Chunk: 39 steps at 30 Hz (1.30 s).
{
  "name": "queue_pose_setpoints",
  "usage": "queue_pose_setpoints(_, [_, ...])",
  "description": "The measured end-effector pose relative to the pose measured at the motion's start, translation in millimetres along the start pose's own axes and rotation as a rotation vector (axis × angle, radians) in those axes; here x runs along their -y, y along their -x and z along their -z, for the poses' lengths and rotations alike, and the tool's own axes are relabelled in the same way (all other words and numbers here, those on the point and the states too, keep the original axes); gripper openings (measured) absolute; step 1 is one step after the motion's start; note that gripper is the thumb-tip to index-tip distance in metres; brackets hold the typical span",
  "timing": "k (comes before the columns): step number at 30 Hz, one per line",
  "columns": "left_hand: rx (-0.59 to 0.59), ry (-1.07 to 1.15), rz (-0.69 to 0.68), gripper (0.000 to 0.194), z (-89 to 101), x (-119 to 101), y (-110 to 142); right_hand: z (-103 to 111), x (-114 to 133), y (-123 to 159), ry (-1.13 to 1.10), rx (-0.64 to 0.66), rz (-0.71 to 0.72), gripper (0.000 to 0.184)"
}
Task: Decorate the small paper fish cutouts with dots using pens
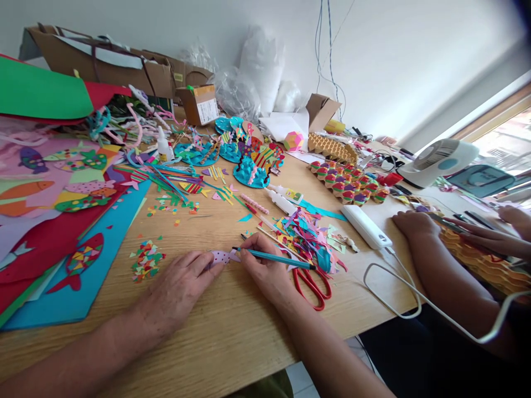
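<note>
My left hand rests on the table, its closed fingers and thumb holding a small lilac paper fish with dark dots. Part of the fish is hidden beneath those fingers. In my right hand is a blue pen, its dark tip over the tail end of the fish. Scissors with red handles lie just right of this hand, their blades covered by paper scraps. A heap of tiny coloured paper pieces sits left of my left hand.
Colourful paper strips are piled beyond my right hand, near a glue bottle and a white power bank with a cable. Coloured paper sheets cover the left side. Another person's arm reaches in at right, by egg cartons.
</note>
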State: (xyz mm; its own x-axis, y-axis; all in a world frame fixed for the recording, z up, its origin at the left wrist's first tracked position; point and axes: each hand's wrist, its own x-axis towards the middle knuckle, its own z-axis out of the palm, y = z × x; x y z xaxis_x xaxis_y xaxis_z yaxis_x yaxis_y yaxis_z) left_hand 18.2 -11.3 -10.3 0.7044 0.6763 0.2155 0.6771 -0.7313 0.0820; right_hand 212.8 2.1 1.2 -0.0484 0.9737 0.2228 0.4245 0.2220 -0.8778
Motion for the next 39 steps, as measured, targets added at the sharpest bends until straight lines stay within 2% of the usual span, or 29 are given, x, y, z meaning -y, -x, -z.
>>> queue_pose_setpoints(7, [-0.03, -0.024, -0.006, 0.048, -4.8, -0.1, 0.4, 3.9, -2.6, 0.3, 0.026, 0.106, -0.001, 0.003])
queue_pose_setpoints(17, [0.005, 0.014, 0.013, 0.046, -1.6, -0.3, -4.1, -5.0, 0.6, -2.7, 0.117, 0.079, -0.004, 0.007])
queue_pose_setpoints(23, [0.073, 0.056, 0.052, 0.043, -3.6, -0.3, -5.7, -6.1, -2.8, -2.9, 0.127, 0.065, 0.019, 0.006])
queue_pose_setpoints(30, [0.172, 0.049, 0.091, 0.042, 3.0, -2.9, -13.3, -8.6, -4.6, -3.0, 0.117, 0.069, 0.03, 0.006])
queue_pose_setpoints(33, [0.18, 0.028, 0.104, 0.041, 4.4, -5.1, -14.6, -2.2, -1.9, -0.3, 0.085, 0.018, 0.053, 0.005])
queue_pose_setpoints(36, [0.195, 0.023, 0.104, 0.044, 4.4, -6.3, -14.5, 15.2, 5.3, -3.4, 0.109, -0.051, 0.129, 0.006])
queue_pose_setpoints(39, [0.208, 0.026, 0.09, 0.045, 3.1, -6.1, -14.3, 38.5, 11.2, -20.3, 0.337, 0.089, 0.3, 0.013])
